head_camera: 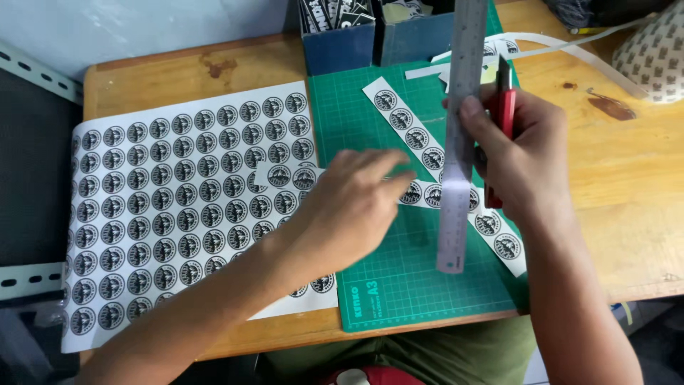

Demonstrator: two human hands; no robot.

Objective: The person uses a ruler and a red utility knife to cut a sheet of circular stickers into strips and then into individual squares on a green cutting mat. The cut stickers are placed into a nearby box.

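Lying at the left, the sticker sheet (pixel 185 207) overlaps the green cutting mat (pixel 399 278). The left hand (pixel 356 199), fingers pressed loosely together, rests on a short sticker strip (pixel 427 194) running left-right just beyond its fingertips. The right hand (pixel 520 157) grips a steel ruler (pixel 457 142) and a red knife (pixel 506 107), the ruler's long axis crossing that strip.

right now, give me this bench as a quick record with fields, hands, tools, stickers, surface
left hand: flat over a cut strip of round stickers, fingers spread
right hand: its grip shut on a steel ruler and a red knife
ruler: upright across the strips
loose strip: lies diagonally on the mat
sticker sheet: uncut, left of the mat
surface: green cutting mat on a wooden table
back: two blue boxes
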